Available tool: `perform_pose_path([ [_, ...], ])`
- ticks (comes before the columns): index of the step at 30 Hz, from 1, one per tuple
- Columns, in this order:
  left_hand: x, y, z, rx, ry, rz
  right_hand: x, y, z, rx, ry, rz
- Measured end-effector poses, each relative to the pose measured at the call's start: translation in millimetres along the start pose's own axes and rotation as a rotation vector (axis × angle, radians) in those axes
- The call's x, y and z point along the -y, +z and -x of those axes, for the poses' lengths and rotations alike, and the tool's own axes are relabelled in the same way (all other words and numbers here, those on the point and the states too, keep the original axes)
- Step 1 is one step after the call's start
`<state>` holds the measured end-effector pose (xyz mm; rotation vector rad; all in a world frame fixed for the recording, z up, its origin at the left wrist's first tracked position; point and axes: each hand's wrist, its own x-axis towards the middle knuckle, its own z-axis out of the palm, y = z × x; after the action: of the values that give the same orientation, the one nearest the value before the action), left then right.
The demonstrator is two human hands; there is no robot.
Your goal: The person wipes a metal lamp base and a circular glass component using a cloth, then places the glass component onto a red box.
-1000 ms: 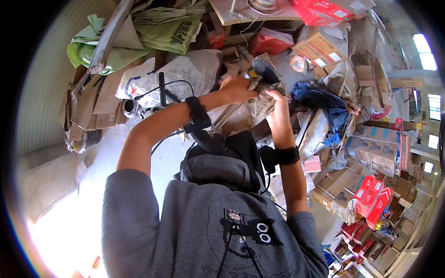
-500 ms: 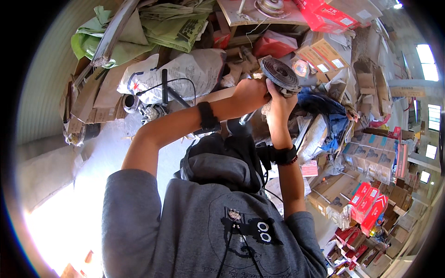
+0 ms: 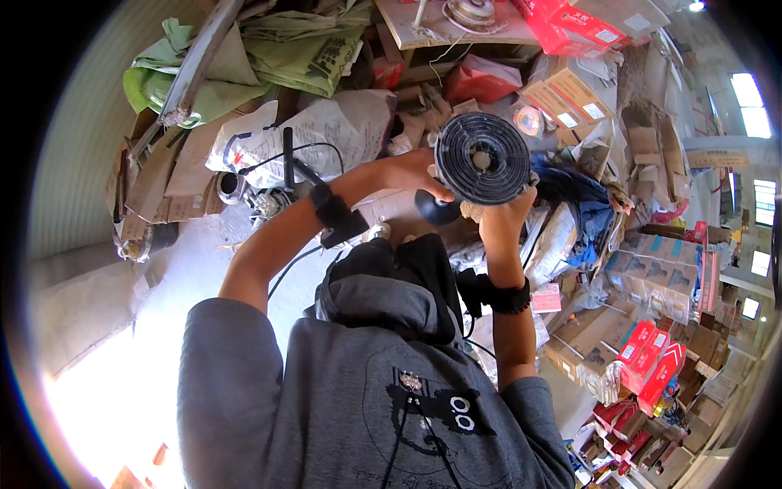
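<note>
A dark grey round roll of flat band [image 3: 507,189], wound in a tight spiral around a small pale core, is held up before me. Its flat spiral face is turned toward the view. My left hand [image 3: 414,173] grips the roll's left edge, thumb at the near side and other fingers hidden behind it. My right hand [image 3: 503,226] holds its lower right edge, fingers partly hidden. A tan crumpled piece [image 3: 471,212] shows just beneath the roll, between the hands. Close below my left hand is a black rounded object [image 3: 437,209], partly covered.
A white printed sack [image 3: 342,122] and green sacks [image 3: 305,57] lie at the far left. A wooden board [image 3: 399,33] stands at the back. Blue cloth [image 3: 586,212] is heaped to the right, with cardboard boxes [image 3: 652,277] and red boxes [image 3: 643,359] beyond.
The roll has tilted so that its spiral face now shows nearly full on. My left hand has moved left and lower, and my right hand has shifted slightly right and nearer.
</note>
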<state>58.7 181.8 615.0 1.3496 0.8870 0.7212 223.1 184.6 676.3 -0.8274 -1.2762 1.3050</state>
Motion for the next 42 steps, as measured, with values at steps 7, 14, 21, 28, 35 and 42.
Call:
perform_pose_path([
  [7,-28,0,1,0.294,-0.369,-0.133,-10,-32,-13,0.079,0.244,-0.312],
  [14,3,23,4,0.324,-0.332,0.009,-31,-36,-24,0.237,0.228,-0.566],
  [21,3,38,-2,-0.157,-0.362,0.223,-49,-37,-34,-0.003,0.486,-0.746],
  [28,35,49,-17,-0.382,-0.534,-0.46,-73,-61,-25,-0.175,0.673,-0.792],
  [35,39,55,-7,-0.476,-0.363,-1.037,-106,-98,-23,-0.136,0.801,-0.899],
  [42,79,40,-20,-0.652,-0.433,-1.023,-101,-102,-4,-0.072,0.577,-0.283],
])
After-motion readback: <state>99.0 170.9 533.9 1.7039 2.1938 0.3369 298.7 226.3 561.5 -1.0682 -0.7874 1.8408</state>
